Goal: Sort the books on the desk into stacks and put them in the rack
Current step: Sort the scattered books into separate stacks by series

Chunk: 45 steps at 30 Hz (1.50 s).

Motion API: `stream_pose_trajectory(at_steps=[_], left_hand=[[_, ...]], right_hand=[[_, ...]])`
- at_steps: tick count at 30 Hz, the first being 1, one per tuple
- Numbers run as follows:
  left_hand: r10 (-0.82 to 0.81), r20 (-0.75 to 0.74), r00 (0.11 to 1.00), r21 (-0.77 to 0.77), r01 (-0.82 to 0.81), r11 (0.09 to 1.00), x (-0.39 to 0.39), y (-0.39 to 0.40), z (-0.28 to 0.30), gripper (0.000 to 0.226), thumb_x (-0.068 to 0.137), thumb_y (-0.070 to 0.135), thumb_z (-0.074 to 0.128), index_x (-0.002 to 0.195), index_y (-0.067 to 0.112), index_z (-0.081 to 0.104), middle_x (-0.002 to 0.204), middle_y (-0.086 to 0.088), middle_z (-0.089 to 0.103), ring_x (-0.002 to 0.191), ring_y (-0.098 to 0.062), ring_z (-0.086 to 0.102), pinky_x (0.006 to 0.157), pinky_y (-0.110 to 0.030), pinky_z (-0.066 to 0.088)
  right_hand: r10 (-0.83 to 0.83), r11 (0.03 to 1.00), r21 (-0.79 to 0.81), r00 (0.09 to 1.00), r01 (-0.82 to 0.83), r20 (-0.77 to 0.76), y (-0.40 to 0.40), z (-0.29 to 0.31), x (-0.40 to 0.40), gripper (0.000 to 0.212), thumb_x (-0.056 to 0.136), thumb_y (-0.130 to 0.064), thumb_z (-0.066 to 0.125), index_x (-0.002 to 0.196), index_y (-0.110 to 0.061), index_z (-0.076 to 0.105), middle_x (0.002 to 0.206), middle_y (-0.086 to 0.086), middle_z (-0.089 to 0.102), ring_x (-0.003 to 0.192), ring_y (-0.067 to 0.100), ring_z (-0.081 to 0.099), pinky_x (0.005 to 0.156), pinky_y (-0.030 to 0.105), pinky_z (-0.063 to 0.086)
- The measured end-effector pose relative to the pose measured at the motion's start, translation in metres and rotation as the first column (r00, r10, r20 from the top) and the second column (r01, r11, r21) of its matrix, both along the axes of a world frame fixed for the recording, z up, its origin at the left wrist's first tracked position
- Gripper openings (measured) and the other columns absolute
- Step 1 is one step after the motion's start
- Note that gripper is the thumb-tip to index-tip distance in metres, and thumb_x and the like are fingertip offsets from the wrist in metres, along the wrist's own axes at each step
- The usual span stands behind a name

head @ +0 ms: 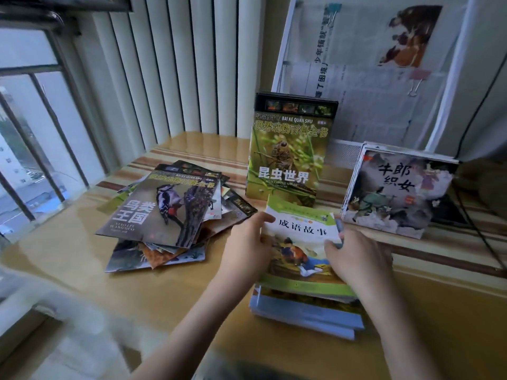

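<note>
A green-and-white storybook (299,234) tops a stack of books (307,311) on the wooden desk (82,256). My left hand (247,242) grips the storybook's left edge and my right hand (354,253) grips its right edge, so its far end is tilted up off the stack. To the left lies a loose heap of thin books with a woodpecker cover (162,209) on top. A green insect book (290,149) stands upright behind. At the right another bunch of books with a painted cover (397,193) stands leaning against the white mesh rack (343,152).
A white wire frame with clipped newspapers (365,78) rises at the back right. Vertical blinds (170,64) and a barred window (33,133) are to the left. A black cable (480,229) runs down the desk's right side.
</note>
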<state>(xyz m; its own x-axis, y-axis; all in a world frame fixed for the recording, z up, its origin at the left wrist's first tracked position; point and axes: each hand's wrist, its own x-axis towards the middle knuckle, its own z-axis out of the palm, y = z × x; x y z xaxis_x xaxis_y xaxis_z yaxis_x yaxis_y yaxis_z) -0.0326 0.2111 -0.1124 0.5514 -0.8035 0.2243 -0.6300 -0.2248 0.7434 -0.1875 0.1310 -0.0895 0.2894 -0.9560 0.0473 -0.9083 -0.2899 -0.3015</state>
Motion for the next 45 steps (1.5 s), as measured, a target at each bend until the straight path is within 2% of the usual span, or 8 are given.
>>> stream_pose_trajectory(at_steps=[6,10,13,19,25,30,34,45], left_hand=[[-0.098,0.226,0.969,0.290,0.029,0.957,-0.013,-0.001,-0.017,0.052,0.095,0.029,0.048,0.142,0.017,0.030,0.126,-0.011,0.059,0.127,-0.034,0.037,0.107,-0.038,0.027],[-0.261,0.137,0.956,0.321,0.206,0.924,-0.011,-0.003,-0.024,0.070,0.099,0.042,0.037,0.152,0.012,0.004,0.160,-0.004,0.003,0.147,-0.023,-0.006,0.117,-0.032,-0.003],[-0.306,0.055,0.950,0.253,0.283,0.925,-0.001,0.002,-0.026,0.060,0.099,0.041,0.038,0.151,0.016,0.020,0.159,0.001,0.012,0.147,-0.018,0.001,0.116,-0.027,0.005],[0.332,0.254,0.908,-0.222,-0.280,0.934,0.088,0.029,0.002,0.029,0.093,0.022,0.052,0.120,0.010,0.055,0.124,-0.010,0.060,0.115,-0.024,0.052,0.096,-0.033,0.040],[0.549,0.237,0.801,0.315,-0.598,0.737,0.182,0.054,-0.002,0.072,0.089,0.050,0.049,0.137,-0.001,0.035,0.144,-0.025,0.036,0.137,-0.036,0.028,0.114,-0.053,0.013],[0.508,0.041,0.860,0.025,-0.509,0.860,0.172,0.062,-0.008,0.050,0.075,0.032,0.075,0.109,0.009,0.046,0.106,-0.015,0.062,0.102,-0.032,0.056,0.083,-0.042,0.044],[0.465,-0.243,0.851,-0.124,-0.503,0.856,0.163,0.061,0.000,0.052,0.069,0.000,0.076,0.107,0.016,0.044,0.100,-0.003,0.061,0.080,-0.017,0.058,0.059,-0.027,0.044],[-0.075,-0.394,0.916,-0.575,-0.182,0.797,0.111,0.000,0.052,0.059,0.078,-0.013,0.063,0.116,0.032,0.061,0.113,0.009,0.067,0.095,-0.006,0.068,0.069,-0.021,0.056]], right_hand=[[-0.118,0.990,-0.078,0.992,0.115,-0.040,0.001,-0.016,-0.007,0.055,0.093,-0.045,0.043,0.134,-0.009,0.035,0.139,0.012,0.031,0.128,0.032,0.029,0.097,0.049,0.033],[0.088,0.996,-0.015,0.996,-0.089,-0.029,-0.005,-0.030,0.009,0.073,0.095,-0.057,0.023,0.151,-0.016,0.000,0.160,-0.001,-0.003,0.146,0.017,-0.002,0.112,0.057,0.002],[0.136,0.991,0.037,0.982,-0.132,-0.128,-0.011,-0.039,0.018,0.070,0.095,-0.057,0.015,0.151,-0.017,0.003,0.160,0.000,-0.003,0.146,0.014,-0.006,0.112,0.061,-0.006],[0.360,0.933,-0.112,0.907,-0.343,0.220,0.004,-0.019,0.087,0.049,0.099,-0.040,0.033,0.143,-0.019,0.038,0.145,0.002,0.044,0.136,0.021,0.035,0.117,0.045,0.012],[0.514,0.856,-0.012,0.847,-0.518,0.137,0.026,-0.023,0.167,0.035,0.099,-0.038,0.034,0.123,-0.016,0.046,0.107,0.008,0.064,0.100,0.031,0.058,0.080,0.040,0.040],[0.352,0.877,0.187,0.856,-0.443,0.377,0.027,-0.035,0.188,0.078,0.095,-0.048,0.042,0.151,-0.009,0.003,0.115,0.008,0.062,0.092,0.023,0.061,0.060,0.030,0.040],[0.166,0.895,0.269,0.826,-0.356,0.539,0.012,-0.030,0.186,0.066,0.091,-0.038,0.056,0.141,-0.003,0.031,0.131,0.012,0.054,0.116,0.029,0.053,0.081,0.028,0.043],[0.418,0.891,-0.434,0.614,-0.133,0.669,-0.046,0.029,0.119,0.018,0.092,-0.020,0.058,0.101,-0.008,0.049,0.066,0.003,0.055,0.052,0.012,0.048,0.044,0.021,0.031]])
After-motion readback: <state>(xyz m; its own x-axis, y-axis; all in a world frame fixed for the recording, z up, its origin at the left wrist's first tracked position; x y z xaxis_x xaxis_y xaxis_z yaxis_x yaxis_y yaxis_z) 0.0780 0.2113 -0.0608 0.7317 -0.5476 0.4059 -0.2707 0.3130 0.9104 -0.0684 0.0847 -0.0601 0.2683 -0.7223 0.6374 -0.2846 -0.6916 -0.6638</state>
